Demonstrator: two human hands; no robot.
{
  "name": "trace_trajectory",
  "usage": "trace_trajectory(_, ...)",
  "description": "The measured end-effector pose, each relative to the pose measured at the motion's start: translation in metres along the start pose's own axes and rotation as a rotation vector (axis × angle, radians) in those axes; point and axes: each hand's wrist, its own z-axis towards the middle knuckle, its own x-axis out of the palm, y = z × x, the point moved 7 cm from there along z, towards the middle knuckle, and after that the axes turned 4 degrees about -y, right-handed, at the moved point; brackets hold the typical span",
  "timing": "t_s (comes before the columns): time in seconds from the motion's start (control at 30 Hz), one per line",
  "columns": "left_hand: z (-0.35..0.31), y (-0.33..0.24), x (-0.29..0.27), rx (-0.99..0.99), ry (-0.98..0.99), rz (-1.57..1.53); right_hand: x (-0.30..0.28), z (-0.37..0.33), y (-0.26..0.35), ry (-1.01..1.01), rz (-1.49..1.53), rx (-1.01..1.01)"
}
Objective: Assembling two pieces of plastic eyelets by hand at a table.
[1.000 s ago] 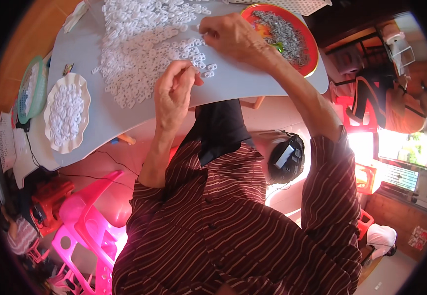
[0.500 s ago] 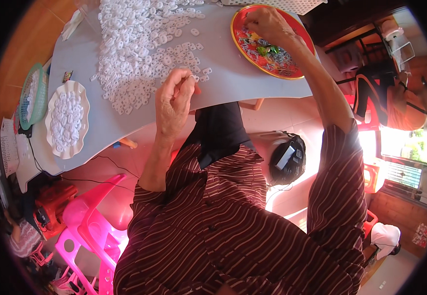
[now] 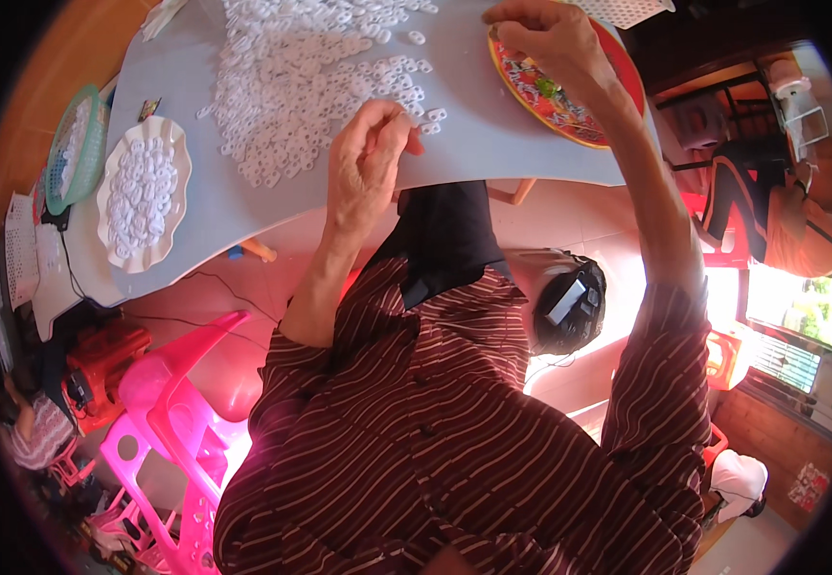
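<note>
My left hand [image 3: 370,163] is held above the near edge of the grey table, fingers curled closed; whatever may be inside is hidden. Just beyond it spreads a large heap of small white plastic pieces with holes [image 3: 286,105]. My right hand [image 3: 559,48] hangs over the left rim of a round red tray [image 3: 634,72] with a yellow edge, thumb and forefinger pinched together. What the pinch holds is too small to name. Inside the tray lie many thin, small silvery bits [image 3: 548,107] and something green [image 3: 547,87].
At the table's left stand a scalloped white dish [image 3: 178,182] of white oval pieces and a green basket [image 3: 90,158]. A white perforated basket [image 3: 631,10] is behind the tray. Below are a pink plastic chair [image 3: 171,402] and a black bag [image 3: 569,311]. Another person [image 3: 799,225] sits at right.
My right hand has moved from over the tray's inside to its left rim, fingers still pinched. My left hand stays curled near the table edge. The whole view has shifted slightly.
</note>
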Motion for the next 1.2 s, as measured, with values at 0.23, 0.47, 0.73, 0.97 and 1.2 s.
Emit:
trace_trajectory(0.23, -0.001, -0.002, 0.005, 0.087, 0.068, 0.032, 0.082, -0.046, -0.037, 0.224, 0.566, -0.167)
trace_trajectory(0.47, -0.003, -0.008, 0.009, 0.212, 0.044, 0.151, 0.084, -0.050, -0.036, 0.205, 0.766, -0.213)
trace_trajectory(0.73, -0.002, -0.009, 0.011, 0.163, 0.111, 0.176, 0.085, -0.052, -0.035, 0.240, 0.685, -0.228)
trace_trajectory(0.97, -0.002, -0.009, 0.013, 0.188, 0.119, 0.165, 0.084, -0.053, -0.037, 0.248, 0.685, -0.211)
trace_trajectory(1.2, -0.004, -0.010, 0.012, 0.211, 0.082, 0.181, 0.085, -0.054, -0.035, 0.230, 0.704, -0.263)
